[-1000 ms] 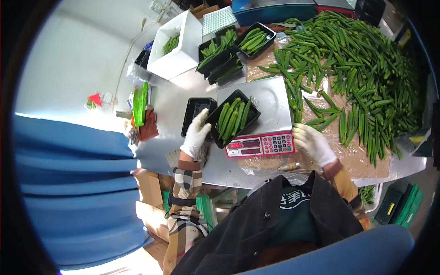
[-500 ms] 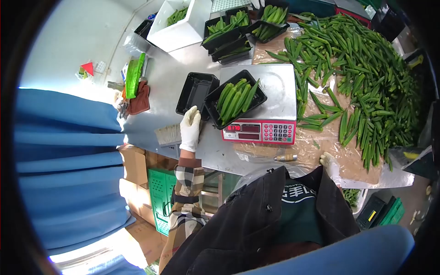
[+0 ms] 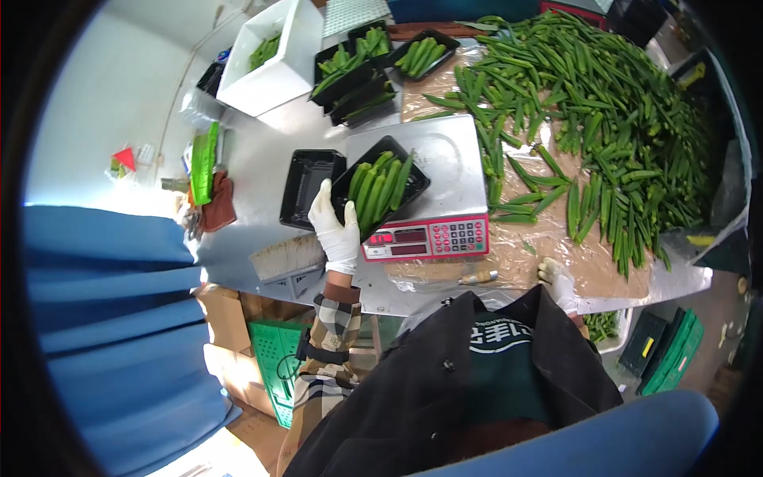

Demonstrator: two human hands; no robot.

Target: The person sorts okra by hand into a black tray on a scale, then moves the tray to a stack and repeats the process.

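My left hand (image 3: 337, 230), in a white glove, grips the near left edge of a black tray (image 3: 415, 188) holding several okra pods (image 3: 380, 189). That tray rests on the metal plate of a red-and-white digital scale (image 3: 469, 235), tilted at an angle to it. Just left of it lies an empty black tray (image 3: 310, 189), next to my left hand. My right hand (image 3: 558, 285), also gloved, is at the near edge of the table with its fingers curled; nothing shows in it.
A large okra heap (image 3: 620, 135) covers the right side. Stacked okra trays (image 3: 354, 87) and a white foam box (image 3: 274, 75) stand at the back. A brush (image 3: 288, 258) lies left of the scale, and a small cylinder (image 3: 478, 277) in front of it.
My left hand has moved from beside the trays onto the edge of the filled one and closed on it. A tray at the back is no longer in view, and the camera view has shifted.
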